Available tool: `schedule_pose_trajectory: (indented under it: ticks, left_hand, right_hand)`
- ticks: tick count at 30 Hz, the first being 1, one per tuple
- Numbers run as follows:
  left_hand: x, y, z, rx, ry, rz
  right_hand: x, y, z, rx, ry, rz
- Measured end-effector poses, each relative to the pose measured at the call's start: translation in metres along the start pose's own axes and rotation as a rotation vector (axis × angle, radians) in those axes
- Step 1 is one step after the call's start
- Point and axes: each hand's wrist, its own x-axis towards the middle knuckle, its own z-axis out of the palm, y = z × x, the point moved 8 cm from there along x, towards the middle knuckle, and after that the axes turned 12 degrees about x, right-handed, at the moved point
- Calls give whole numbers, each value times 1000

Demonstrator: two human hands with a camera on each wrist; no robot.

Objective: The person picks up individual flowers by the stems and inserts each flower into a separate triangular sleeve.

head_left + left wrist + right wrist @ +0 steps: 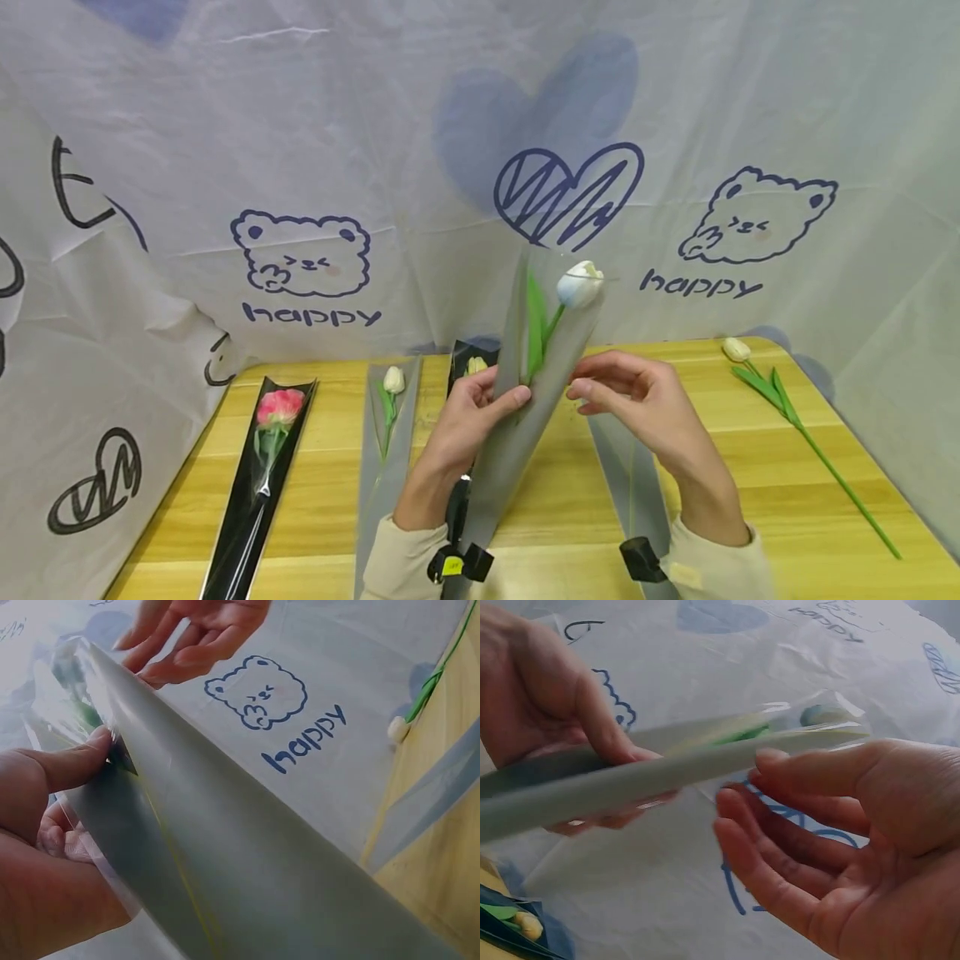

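Note:
My left hand grips a grey, clear-fronted flower sleeve, its thumb pressed on the front. Inside the raised, tilted sleeve is an artificial tulip, white with a pale blue base and green leaves. Beside the sleeve's right edge, my right hand has loosely bent fingers with nothing visible between them. In the right wrist view its thumb lies close to the sleeve's edge; whether it touches is unclear. The lower stem is hidden by the sleeve in the left wrist view.
On the wooden table lie a black sleeve with a pink flower, a grey sleeve with a white tulip, and a partly hidden black sleeve. Another grey sleeve lies under my right arm. A loose white tulip is at right.

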Motion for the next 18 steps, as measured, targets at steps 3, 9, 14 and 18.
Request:
schedule_pose_trajectory:
  ticks: [3, 9, 14, 18]
  left_hand:
    - [0, -1, 2, 4, -5, -9]
    - [-1, -1, 3, 21, -17, -4]
    - [0, 2, -3, 56, 2, 38]
    - [-1, 4, -12, 59, 52, 53]
  right_hand:
    - [2, -2, 2, -25, 37, -36]
    - [2, -5, -2, -82, 104, -99]
    - [2, -5, -2, -92, 142, -131]
    - [2, -7, -4, -103, 188, -150]
